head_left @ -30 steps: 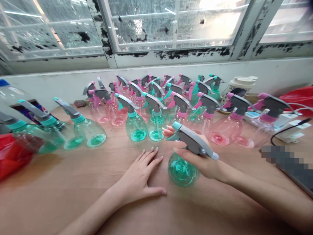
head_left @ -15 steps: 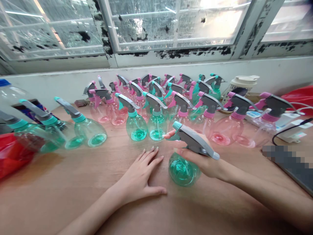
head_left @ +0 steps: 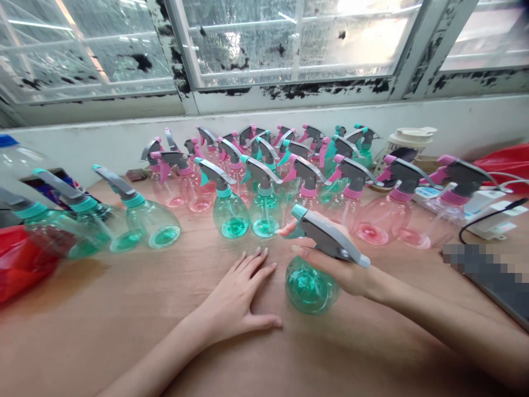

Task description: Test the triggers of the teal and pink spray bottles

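My right hand (head_left: 343, 270) is wrapped round the neck of a green spray bottle (head_left: 311, 286) with a grey and teal trigger head. The bottle leans slightly, and I cannot tell whether its base touches the table. Flat on the wooden table (head_left: 165, 309), to the left of that bottle, lies my left hand (head_left: 242, 295), fingers spread and nothing in it. Just beyond my hands stand two green spray bottles, one left (head_left: 231, 215) and one beside it (head_left: 265, 212). Pink spray bottles (head_left: 374, 220) continue that row to the right.
Several more pink and green bottles crowd behind, toward the windowsill. Green bottles (head_left: 152, 220) stand at left near a red bag (head_left: 25, 264). At right are a lidded cup (head_left: 407, 144), white chargers with cables (head_left: 491, 218) and a dark, partly pixelated flat object (head_left: 491, 286).
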`<control>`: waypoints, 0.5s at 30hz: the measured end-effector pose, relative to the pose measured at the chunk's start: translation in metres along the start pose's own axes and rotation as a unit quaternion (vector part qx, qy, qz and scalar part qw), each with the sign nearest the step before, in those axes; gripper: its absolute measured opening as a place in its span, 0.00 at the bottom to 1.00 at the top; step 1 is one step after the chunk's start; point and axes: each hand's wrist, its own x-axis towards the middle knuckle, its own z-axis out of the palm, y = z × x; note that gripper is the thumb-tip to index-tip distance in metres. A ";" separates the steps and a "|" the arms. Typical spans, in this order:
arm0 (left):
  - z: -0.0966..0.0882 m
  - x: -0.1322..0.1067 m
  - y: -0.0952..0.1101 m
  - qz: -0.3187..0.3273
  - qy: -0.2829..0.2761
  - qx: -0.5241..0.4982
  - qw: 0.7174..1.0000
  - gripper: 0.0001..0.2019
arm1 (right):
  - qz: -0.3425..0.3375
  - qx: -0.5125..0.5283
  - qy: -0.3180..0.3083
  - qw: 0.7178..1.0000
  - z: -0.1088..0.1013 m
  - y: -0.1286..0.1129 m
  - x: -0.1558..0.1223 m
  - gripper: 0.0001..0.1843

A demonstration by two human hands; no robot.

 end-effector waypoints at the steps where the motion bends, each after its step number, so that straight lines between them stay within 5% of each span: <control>1: 0.000 0.000 0.000 -0.001 -0.002 0.001 1.000 0.47 | -0.001 -0.011 0.000 1.000 0.000 0.002 0.000 0.11; 15: 0.001 0.000 -0.001 0.005 0.012 -0.004 1.000 0.46 | -0.017 0.005 0.006 1.000 0.003 0.004 -0.001 0.23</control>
